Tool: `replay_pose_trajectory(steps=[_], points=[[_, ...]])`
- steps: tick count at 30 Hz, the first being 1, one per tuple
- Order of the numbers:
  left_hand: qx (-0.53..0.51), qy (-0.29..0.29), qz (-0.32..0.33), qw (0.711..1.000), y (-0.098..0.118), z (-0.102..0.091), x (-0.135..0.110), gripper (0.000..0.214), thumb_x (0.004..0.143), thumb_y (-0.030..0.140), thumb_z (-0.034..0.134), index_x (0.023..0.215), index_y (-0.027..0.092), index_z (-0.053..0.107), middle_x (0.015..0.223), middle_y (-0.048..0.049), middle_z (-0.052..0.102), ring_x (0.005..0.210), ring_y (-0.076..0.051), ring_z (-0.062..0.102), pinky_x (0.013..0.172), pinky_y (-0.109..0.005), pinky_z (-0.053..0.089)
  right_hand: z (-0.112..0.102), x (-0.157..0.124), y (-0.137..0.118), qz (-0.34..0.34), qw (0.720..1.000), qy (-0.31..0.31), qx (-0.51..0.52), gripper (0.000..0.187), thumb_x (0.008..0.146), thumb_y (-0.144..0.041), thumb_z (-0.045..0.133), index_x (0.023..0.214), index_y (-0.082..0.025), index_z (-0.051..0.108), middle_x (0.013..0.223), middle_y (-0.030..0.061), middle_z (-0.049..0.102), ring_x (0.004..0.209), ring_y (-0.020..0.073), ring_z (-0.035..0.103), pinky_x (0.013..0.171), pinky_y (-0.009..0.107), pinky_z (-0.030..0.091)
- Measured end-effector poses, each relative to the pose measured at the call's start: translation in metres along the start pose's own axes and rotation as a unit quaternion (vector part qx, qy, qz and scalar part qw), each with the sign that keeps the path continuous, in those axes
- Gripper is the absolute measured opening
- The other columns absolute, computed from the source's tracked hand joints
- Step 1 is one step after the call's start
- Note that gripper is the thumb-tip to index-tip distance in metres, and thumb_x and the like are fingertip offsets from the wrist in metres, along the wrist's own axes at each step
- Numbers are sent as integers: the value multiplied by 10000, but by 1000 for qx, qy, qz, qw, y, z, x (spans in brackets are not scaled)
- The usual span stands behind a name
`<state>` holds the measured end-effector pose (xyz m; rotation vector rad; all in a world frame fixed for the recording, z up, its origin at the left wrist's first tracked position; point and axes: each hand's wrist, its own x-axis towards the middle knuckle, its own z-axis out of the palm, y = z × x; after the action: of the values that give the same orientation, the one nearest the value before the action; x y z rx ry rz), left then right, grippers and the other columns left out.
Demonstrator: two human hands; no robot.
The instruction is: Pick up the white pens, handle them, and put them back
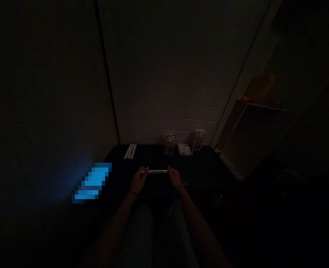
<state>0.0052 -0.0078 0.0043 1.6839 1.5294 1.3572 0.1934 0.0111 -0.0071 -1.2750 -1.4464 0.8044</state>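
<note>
The scene is very dark. Both my hands hold a thin white stick-like object (157, 171) level over a dark table (203, 167). My left hand (139, 180) pinches its left end and my right hand (174, 177) pinches its right end. A bracelet sits on my left wrist and a band on my right. My striped trouser legs show below the hands.
Three white sticks (130, 151) lie at the table's far left. Two small bottles (170, 144) (199, 140) and a flat pack (184, 149) stand along the far edge by the wall. A glowing blue screen (92, 182) lies left. A shelf unit (248, 137) stands right.
</note>
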Motion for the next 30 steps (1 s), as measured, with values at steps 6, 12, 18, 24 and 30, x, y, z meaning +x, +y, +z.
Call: replay_pose_trajectory(steps=[6,12,18,24,30], points=[[-26,8,-30,999,-1,1,2,402,736,564,426,661,182,523,572,47,464,549,-96,407,530,-194,321,0,0,2,9,1000,-12,6,482,771,-599,303,518,-190,342,517,-45,292,504,81,272,450,209,206],[-50,8,-42,998,4,-1,0,403,720,570,447,747,183,558,627,38,507,603,-108,450,554,-190,346,0,-1,2,6,999,-16,36,467,767,-600,325,574,-184,411,570,-39,364,548,87,316,490,198,258],[-55,5,-47,997,6,-2,0,398,703,577,460,719,191,559,624,40,517,627,-121,471,586,-197,368,-1,0,-2,9,998,-8,61,468,754,-616,342,576,-188,406,562,-46,332,540,85,290,488,199,257],[-57,-13,-31,998,2,-2,1,367,714,533,479,758,187,593,713,23,578,703,-139,515,658,-211,386,-4,1,-4,35,994,-15,104,475,738,-632,353,576,-187,394,544,-47,319,516,83,278,467,202,240],[-70,-1,-49,996,0,-2,2,410,698,548,492,833,179,612,808,-6,623,783,-166,548,708,-238,411,-3,2,-4,44,994,0,102,481,731,-638,362,567,-187,399,537,-47,321,519,84,283,465,205,238]])
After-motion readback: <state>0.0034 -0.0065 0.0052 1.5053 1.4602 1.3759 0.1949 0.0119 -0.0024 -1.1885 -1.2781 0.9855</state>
